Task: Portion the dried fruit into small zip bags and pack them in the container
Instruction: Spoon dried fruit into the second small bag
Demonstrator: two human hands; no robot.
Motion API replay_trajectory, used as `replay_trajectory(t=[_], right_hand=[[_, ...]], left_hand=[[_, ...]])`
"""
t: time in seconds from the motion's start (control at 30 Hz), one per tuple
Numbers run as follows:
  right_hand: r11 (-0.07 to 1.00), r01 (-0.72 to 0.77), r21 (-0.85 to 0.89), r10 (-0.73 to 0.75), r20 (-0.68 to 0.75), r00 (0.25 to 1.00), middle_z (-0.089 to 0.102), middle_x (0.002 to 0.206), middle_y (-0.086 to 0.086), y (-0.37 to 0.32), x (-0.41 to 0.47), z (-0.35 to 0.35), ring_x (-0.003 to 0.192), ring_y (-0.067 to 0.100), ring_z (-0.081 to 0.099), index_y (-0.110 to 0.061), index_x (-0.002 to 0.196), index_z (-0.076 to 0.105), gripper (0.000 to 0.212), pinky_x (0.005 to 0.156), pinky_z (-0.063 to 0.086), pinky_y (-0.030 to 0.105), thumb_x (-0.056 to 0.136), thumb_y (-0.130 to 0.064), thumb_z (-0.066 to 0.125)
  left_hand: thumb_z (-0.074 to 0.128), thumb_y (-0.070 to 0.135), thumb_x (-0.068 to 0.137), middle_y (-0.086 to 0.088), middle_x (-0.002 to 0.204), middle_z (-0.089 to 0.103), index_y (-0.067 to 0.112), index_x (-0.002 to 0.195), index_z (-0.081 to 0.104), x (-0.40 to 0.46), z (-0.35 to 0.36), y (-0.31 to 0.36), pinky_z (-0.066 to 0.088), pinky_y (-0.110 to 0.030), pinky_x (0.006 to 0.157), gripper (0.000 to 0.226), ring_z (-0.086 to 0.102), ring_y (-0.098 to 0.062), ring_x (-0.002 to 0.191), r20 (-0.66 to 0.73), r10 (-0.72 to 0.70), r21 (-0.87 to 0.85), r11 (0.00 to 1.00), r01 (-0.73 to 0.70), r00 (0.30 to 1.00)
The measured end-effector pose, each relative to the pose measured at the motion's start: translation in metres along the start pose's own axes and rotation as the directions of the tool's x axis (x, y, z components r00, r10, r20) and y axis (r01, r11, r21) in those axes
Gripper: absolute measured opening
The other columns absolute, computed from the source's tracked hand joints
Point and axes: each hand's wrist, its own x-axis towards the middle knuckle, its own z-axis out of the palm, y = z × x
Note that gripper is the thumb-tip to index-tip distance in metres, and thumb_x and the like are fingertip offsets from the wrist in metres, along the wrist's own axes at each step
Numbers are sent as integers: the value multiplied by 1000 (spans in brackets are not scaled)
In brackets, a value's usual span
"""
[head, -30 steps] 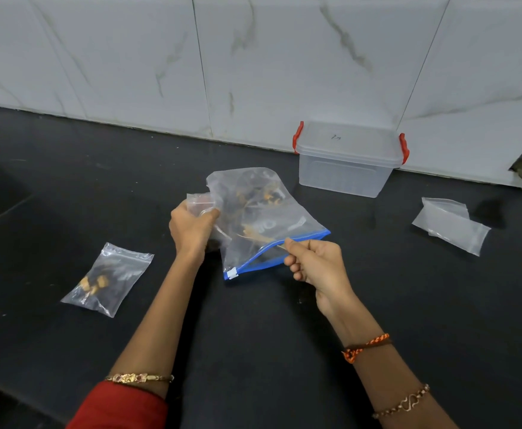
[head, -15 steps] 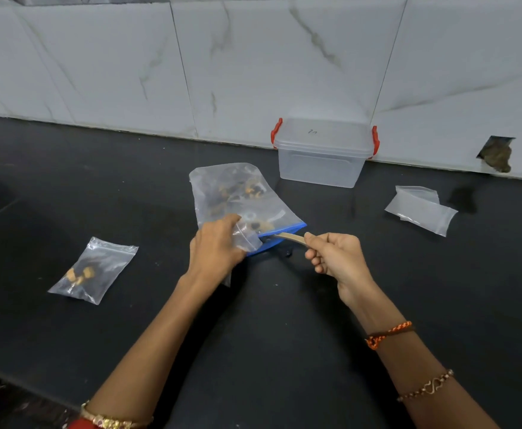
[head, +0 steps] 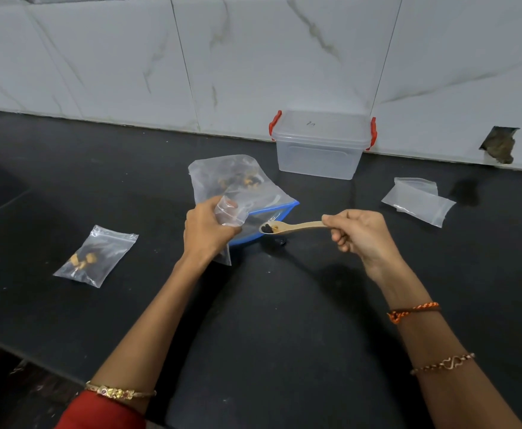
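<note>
**Loaded spoon poised beside the small bag**

Nearest the camera, the right hand (head: 357,235) pinches the handle end of a wooden spoon (head: 290,226), fingers curled round it; the bowl carries a few pieces of dried fruit (head: 269,227), dark and golden. Just left of it, the left hand (head: 205,232) grips a small zip bag (head: 230,212), its mouth turned toward the spoon. The thin film is limp and slippery, so it probably needs holding at the rim to stay open; the fruit is light and loose and could roll off a tilted spoon. One dark piece (head: 281,242) lies on the table (head: 269,320) below. Behind the hands sits the large blue-zip bag (head: 238,181) of fruit. A filled bag (head: 95,255) lies left, empty bags (head: 417,201) right. Farthest, against the wall, stands the container (head: 320,147), lid on.
</note>
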Motion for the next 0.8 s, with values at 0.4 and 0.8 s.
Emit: replay_trajectory(t=[0.4, 0.8], right_hand=[[942, 104, 319, -104, -17, 994, 42, 37, -6, -9, 5, -31, 36, 4, 37, -14, 50, 60, 36, 35, 28, 13, 84, -2, 60], [959, 150, 239, -172, 77, 982, 40, 35, -7, -20, 0, -23, 34, 3, 34, -18, 38, 60, 50, 35, 27, 13, 84, 1, 58]], left_hand=[[76, 5, 69, 1, 86, 60, 14, 97, 65, -7, 8, 0, 50, -27, 71, 31, 58, -18, 82, 88, 53, -31, 998, -50, 995], [75, -1, 69, 2, 99, 59, 20, 108, 59, -14, 21, 9, 46, -22, 83, 47, 57, -16, 96, 359, 205, -156, 975, -158, 911]])
